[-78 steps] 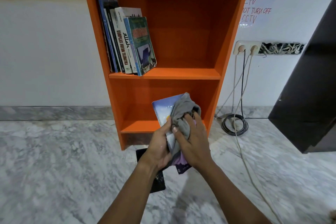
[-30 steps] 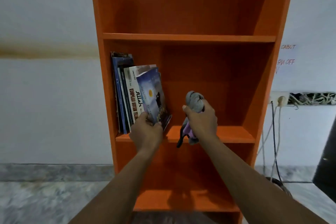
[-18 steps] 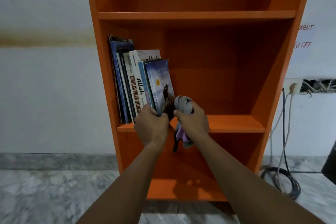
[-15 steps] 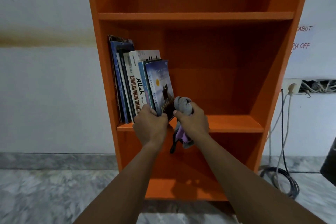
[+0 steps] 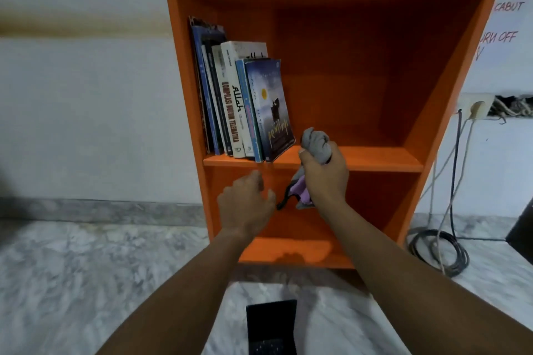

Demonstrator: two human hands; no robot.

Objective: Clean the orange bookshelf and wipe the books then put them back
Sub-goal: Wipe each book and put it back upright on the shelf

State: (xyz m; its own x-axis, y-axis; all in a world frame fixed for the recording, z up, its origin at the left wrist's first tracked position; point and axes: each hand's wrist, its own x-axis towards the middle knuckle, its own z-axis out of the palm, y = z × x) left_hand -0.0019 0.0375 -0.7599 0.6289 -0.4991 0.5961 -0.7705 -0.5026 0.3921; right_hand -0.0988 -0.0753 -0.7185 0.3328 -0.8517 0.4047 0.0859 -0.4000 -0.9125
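Observation:
The orange bookshelf [image 5: 432, 124] stands against a white wall. Several books lean at the left of its middle shelf; the outermost is a blue book with a night-sky cover [image 5: 271, 106]. My left hand [image 5: 245, 204] hangs below that shelf's edge, fingers loosely curled, holding nothing. My right hand [image 5: 324, 176] grips a bunched grey cloth [image 5: 315, 143] in front of the shelf edge, just right of the books. A dark book [image 5: 272, 326] lies flat on the floor below my arms.
The marble floor [image 5: 86, 282] spreads around the bookshelf. A coil of cables [image 5: 441, 251] lies at the shelf's right foot, with cords running up to a wall socket [image 5: 473, 108]. A dark object edges in at the far right.
My left hand has let go of the blue night-sky book, which now stands on the shelf, and dropped below the shelf edge. The view has tilted down, showing the dark book on the floor.

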